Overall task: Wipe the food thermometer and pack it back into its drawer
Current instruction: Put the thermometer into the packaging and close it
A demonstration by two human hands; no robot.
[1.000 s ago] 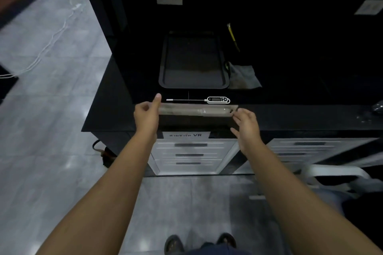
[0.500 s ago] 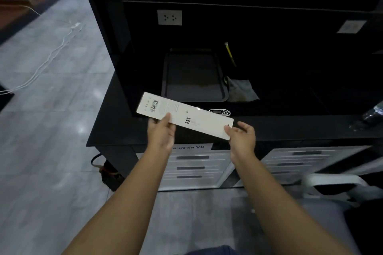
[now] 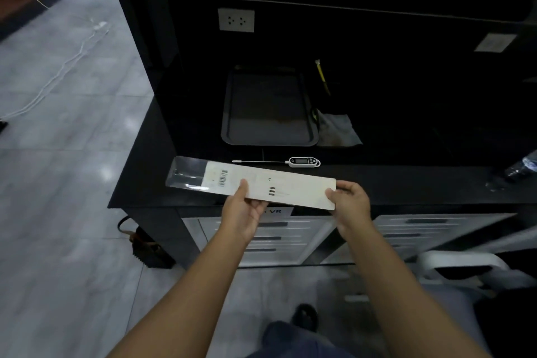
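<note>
Both hands (image 3: 242, 212) (image 3: 350, 200) grip long package (image 3: 261, 183); thermometer (image 3: 303, 161) behind.

Food thermometer (image 3: 303, 161): white, small dark display, long thin metal probe pointing left. Lies flat on black countertop (image 3: 406, 183), near front edge, parallel to it.

Packaging sleeve (image 3: 252, 183): long flat white card, barcode and print on face, clear plastic left end. Held above countertop front edge, just in front of thermometer, slightly tilted, right end lower. Appears empty.
</note>
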